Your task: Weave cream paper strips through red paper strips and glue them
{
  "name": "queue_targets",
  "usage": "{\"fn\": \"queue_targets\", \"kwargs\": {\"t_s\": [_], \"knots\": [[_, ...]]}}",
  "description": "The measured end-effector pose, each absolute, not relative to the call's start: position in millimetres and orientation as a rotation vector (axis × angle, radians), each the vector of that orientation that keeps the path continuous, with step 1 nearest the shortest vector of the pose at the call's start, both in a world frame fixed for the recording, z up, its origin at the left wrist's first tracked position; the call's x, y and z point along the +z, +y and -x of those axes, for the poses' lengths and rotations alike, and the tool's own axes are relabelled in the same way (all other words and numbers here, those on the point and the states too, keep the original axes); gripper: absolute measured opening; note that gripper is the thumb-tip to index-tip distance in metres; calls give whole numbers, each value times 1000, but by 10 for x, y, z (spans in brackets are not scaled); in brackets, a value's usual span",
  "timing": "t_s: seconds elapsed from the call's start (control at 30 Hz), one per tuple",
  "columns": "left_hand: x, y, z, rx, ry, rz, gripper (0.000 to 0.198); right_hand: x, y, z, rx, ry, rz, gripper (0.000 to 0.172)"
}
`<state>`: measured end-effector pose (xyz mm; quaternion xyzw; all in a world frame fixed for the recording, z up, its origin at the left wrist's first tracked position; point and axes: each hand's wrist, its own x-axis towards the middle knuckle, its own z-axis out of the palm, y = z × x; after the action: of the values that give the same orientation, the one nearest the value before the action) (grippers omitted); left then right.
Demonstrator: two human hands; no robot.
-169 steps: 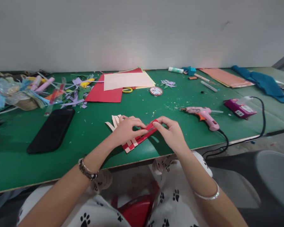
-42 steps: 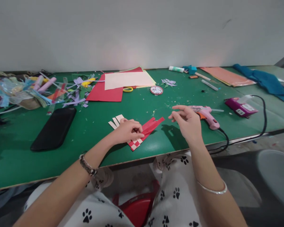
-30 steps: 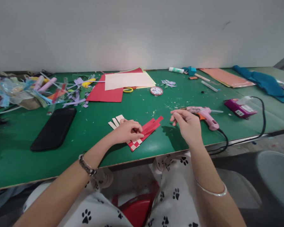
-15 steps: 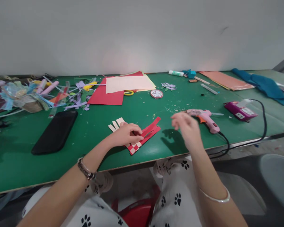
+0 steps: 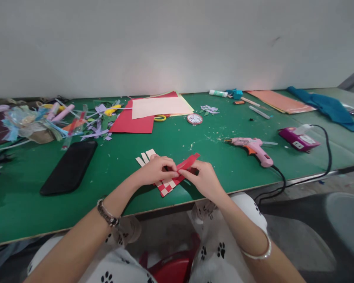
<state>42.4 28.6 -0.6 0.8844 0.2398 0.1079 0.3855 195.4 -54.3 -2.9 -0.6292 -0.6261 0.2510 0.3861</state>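
One woven paper piece (image 5: pixel 166 189), red and cream in small checks, lies at lower centre of frame, near the front edge of the green table (image 5: pixel 115 157). Three cream strip ends (image 5: pixel 150 153) fan out at its upper left; red strips (image 5: pixel 190 160) run off to its upper right, their number hidden by my fingers. Both my hands are on it. My left hand (image 5: pixel 157 171) lies across the middle of the weave, thumb and forefinger drawn narrow on the paper; my right hand (image 5: pixel 205 179) pinches the red strips, thumb in front, fingers behind. One bracelet per wrist: dark beads (image 5: pixel 107 214) on the left, a silver bangle (image 5: pixel 262 252) on the right. Left of centre, one black phone-shaped slab (image 5: pixel 69 169). Right of centre, one pink glue gun (image 5: pixel 255 149), nozzle pointing left; beyond it one purple socket box (image 5: pixel 299 138). Upper centre: one cream sheet (image 5: pixel 161 106) over a red sheet (image 5: pixel 132 122), one yellow scissor loop (image 5: pixel 160 118) showing just below, one round red-rimmed dish (image 5: pixel 194 119) near it. Upper right: one glue stick (image 5: pixel 218 93), one length of teal cloth (image 5: pixel 327 106). Upper left: two pink rolls (image 5: pixel 63 113) among paper scraps (image 5: pixel 98 127), too tangled to count.
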Motion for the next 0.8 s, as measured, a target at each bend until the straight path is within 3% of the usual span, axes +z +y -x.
{"fn": "queue_targets", "kwargs": {"t_s": [0.23, 0.8], "knots": [[5, 284, -437, 260, 604, -2293, 22, -5, -544, -2015, 596, -1487, 1622, 21], [31, 267, -437, 245, 635, -2288, 23, 67, -515, -2180, 583, -1274, 1522, 11]]}}
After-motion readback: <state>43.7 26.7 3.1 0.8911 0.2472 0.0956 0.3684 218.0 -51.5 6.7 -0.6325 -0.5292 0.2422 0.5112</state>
